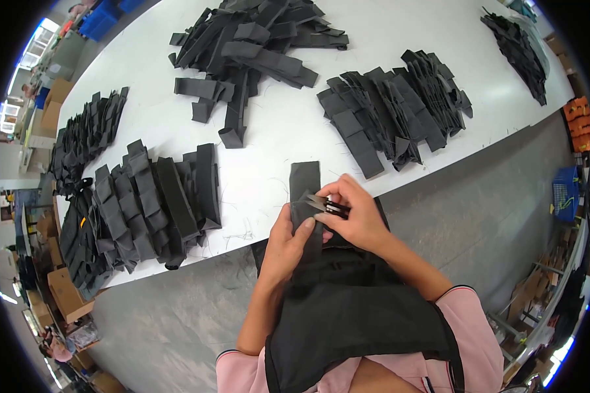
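Note:
A dark grey fabric strip [305, 175] stands out upright before me, its far end over the white table's front edge. My left hand [287, 237] is closed on it, thumb pressed on its face. In my right hand [355, 216] I grip small black thread snips [334, 207]; their metal blades point left and lie against the strip near its middle. The right fingers curl round the snips' handles. Below the hands, the strip's near end runs down against my black apron [367, 314].
On the white table [269, 144] lie a loose heap of dark strips [262, 39], stacked strips to the right [393, 118], more stacks to the left [157, 196] and a bundle at far left [88, 137]. Thread scraps lie near the front edge. A blue basket [564, 193] stands at right.

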Available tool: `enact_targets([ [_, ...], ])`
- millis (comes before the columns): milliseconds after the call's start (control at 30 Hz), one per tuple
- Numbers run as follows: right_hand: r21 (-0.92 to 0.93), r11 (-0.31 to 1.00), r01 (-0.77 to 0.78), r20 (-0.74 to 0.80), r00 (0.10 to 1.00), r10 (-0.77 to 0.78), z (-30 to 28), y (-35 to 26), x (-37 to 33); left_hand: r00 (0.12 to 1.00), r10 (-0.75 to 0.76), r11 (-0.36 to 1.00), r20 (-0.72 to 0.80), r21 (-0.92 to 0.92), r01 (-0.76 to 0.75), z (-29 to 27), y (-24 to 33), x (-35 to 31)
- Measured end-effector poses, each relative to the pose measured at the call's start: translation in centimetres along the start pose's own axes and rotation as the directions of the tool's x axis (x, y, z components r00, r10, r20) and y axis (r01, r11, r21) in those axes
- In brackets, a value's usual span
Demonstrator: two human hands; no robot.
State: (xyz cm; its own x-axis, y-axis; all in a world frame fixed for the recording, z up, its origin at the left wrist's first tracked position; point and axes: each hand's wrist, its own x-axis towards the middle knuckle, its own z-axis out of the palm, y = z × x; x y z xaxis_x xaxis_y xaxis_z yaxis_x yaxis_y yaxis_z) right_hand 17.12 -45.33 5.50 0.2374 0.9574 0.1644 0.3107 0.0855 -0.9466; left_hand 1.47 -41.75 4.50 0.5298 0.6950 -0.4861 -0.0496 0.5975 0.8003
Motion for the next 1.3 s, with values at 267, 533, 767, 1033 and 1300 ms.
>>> enact_targets([
  [267,-0.012,1.000,-0.010,0.002,1.000,0.010,2.3,1.2,-2.0,0.999,-0.036,0.947,-0.026,-0.319,0.026,0.2,-1.1,-1.9],
  [533,0.429,0.838,-0.337,0.162,0.941,0.296,1.1,0.4,-3.4,0.998,-0.006,0.988,-0.063,-0.156,-0.004,-0.1,-1.8,-1.5],
  [767,0.279,0.858,-0.432,0.290,0.889,0.353,0.7,1.5,-0.3,1.000,-0.003,0.984,-0.004,-0.176,0.002,0.8,-0.9,-1.2],
  [1033,0.331,0.705,-0.627,0.377,0.773,0.510,1.1,1.0,-0.4,0.999,-0.028,0.988,-0.020,-0.153,0.024,0.6,-1.6,-1.5],
  [1300,0.110,0.965,-0.239,0.201,0.956,0.214,1.3,0.0,-1.8,0.971,0.192,0.977,-0.145,-0.065,-0.202,0.3,-3.3,-1.5],
])
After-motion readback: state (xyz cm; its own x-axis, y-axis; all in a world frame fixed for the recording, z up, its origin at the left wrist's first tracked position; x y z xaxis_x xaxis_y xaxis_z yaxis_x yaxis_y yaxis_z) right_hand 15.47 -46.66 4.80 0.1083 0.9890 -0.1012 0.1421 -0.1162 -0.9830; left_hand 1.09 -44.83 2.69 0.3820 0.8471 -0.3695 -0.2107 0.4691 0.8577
